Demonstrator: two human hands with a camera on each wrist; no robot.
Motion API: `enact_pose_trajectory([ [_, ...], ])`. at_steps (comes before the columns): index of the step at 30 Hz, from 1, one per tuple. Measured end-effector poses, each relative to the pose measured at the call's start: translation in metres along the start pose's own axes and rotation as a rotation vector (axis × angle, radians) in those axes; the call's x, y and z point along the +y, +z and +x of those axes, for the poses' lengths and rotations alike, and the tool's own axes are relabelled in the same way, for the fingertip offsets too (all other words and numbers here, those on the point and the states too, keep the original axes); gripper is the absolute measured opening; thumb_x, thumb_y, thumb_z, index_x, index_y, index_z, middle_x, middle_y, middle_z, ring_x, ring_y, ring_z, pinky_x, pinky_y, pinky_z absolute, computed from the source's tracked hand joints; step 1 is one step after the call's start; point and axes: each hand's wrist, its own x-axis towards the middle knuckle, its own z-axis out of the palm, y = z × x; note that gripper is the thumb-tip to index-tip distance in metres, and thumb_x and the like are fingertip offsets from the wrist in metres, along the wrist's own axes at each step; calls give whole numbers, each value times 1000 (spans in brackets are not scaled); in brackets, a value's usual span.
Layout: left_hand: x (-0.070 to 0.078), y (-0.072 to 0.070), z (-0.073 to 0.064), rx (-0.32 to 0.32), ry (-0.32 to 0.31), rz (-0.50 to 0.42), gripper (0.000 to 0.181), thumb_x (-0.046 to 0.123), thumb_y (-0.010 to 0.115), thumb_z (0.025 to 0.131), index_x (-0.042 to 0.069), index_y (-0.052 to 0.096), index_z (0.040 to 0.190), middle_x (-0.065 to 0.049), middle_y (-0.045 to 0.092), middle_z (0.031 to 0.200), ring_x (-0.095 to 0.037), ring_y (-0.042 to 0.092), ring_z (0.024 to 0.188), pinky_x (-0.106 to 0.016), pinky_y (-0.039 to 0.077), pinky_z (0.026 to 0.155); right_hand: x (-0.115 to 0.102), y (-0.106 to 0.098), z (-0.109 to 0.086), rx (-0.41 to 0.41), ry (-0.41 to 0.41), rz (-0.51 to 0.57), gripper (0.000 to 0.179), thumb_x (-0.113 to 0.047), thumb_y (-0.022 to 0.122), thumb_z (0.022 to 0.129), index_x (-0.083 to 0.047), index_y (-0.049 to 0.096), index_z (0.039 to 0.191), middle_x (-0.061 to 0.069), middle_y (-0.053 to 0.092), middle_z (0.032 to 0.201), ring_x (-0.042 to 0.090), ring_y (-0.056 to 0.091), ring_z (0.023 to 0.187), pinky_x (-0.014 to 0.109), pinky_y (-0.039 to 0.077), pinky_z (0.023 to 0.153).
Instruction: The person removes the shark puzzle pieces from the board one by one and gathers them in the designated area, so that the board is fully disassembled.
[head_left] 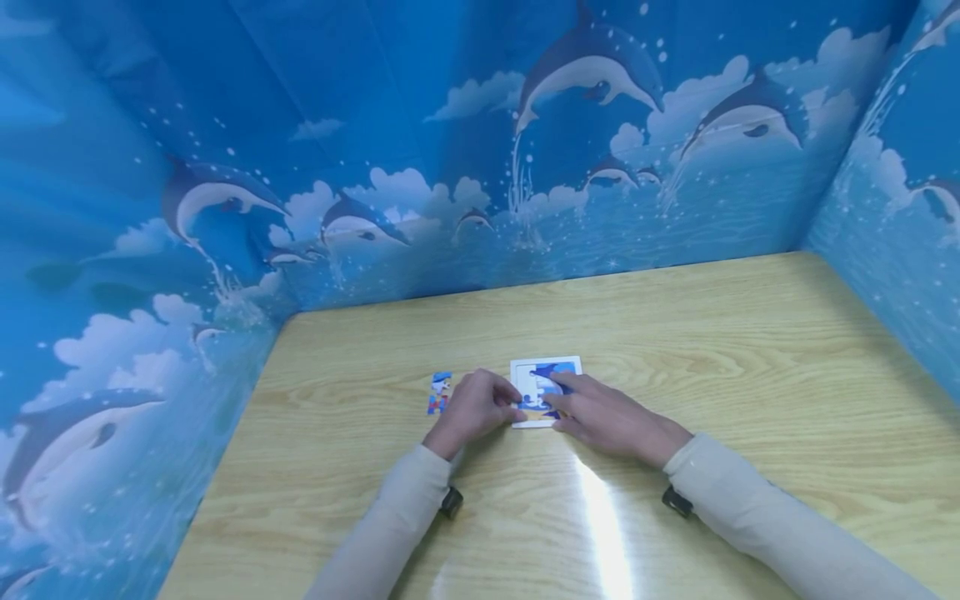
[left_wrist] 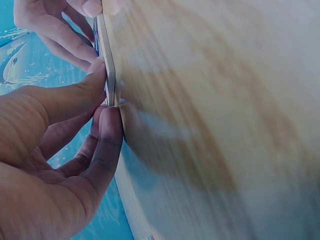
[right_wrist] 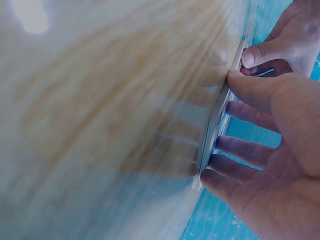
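Observation:
A small white-framed jigsaw puzzle tray lies on the table, with blue dolphin-picture pieces in it and a pale bare patch on its left part. My left hand grips the tray's left edge near the lower corner; in the left wrist view its thumb and fingers meet at the tray edge. Over the right half, my right hand rests spread fingers on the pieces, with the thumb at the near rim, as the right wrist view of that hand shows. Fingers hide part of the picture.
Several loose jigsaw pieces lie left of the tray, just beyond my left hand. The wooden table is bounded by blue dolphin-print sheets at the back and sides. A bright reflection streaks the near surface.

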Motion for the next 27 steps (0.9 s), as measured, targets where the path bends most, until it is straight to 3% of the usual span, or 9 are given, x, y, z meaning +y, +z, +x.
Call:
enact_pose_trajectory([
  [21, -1, 3, 3, 6, 23, -31, 19, 13, 90, 75, 8, 77, 89, 4, 67, 75, -8, 59, 69, -22, 51, 65, 1, 0, 0, 16, -18, -1, 44, -22, 69, 97, 3, 62, 133, 31, 42, 150, 44, 44, 136, 56, 41, 109],
  [27, 0, 3, 2, 15, 0, -35, 19, 12, 90, 75, 9, 77, 89, 5, 67, 76, -8, 60, 70, -22, 52, 66, 1, 0, 0, 12, -17, -1, 43, -21, 69, 98, 3, 62, 133, 31, 42, 150, 45, 44, 137, 56, 40, 109],
])
